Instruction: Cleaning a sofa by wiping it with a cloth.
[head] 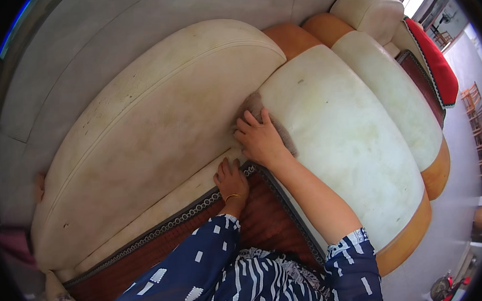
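Note:
My right hand (261, 138) presses a brown cloth (284, 133) into the corner where the cream sofa backrest (171, 109) meets the wide cream armrest (339, 114). Its fingers are spread over the cloth and hide part of it. Beside it, my left hand (231, 182) is palm down with fingers slightly apart at the back corner of a dark red seat mat (266, 207). That mat has a dark patterned border and covers the seat. A strip of cream upholstery (193, 183) shows between the mat and the backrest. Greenish and brownish stains mark the cream surfaces.
Another cream armrest with orange trim (392, 98) adjoins on the right. Beyond it are a second dark red mat (420, 81) and a red cloth cover (434, 61). A grey wall (72, 70) rises behind the backrest. Wooden chairs (476, 130) stand across the pale floor (455, 215).

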A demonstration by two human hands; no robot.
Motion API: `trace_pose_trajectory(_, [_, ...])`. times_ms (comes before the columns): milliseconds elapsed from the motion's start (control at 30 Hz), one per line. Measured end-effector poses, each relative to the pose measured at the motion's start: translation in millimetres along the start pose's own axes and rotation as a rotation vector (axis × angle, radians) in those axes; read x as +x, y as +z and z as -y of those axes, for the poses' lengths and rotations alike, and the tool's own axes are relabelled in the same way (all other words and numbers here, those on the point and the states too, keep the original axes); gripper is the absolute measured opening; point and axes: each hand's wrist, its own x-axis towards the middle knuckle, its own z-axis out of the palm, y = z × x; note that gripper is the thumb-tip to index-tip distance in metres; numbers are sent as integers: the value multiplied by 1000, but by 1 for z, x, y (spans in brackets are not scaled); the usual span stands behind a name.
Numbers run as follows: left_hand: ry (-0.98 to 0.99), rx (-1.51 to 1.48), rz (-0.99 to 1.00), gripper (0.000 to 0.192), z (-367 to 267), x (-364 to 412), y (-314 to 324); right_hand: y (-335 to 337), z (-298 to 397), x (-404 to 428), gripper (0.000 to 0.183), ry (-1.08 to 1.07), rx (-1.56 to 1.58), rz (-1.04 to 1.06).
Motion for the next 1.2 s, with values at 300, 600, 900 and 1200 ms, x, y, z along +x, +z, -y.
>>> trace_pose_trajectory(300, [-2, -16, 24, 40, 26, -3, 37, 15, -13, 25, 37, 97, -132, -49])
trace_pose_trajectory(600, [-6, -30, 2, 40, 38, -4, 39, -8, -68, 39, 29, 382, -125, -257])
trace_pose_trajectory(900, [7, -15, 14, 39, 44, 8, 38, -32, -147, 41, 45, 804, -165, -189])
trace_pose_trajectory(1200, [27, 13, 53, 39, 49, 18, 36, -72, -198, -36, 45, 1303, 131, 146])
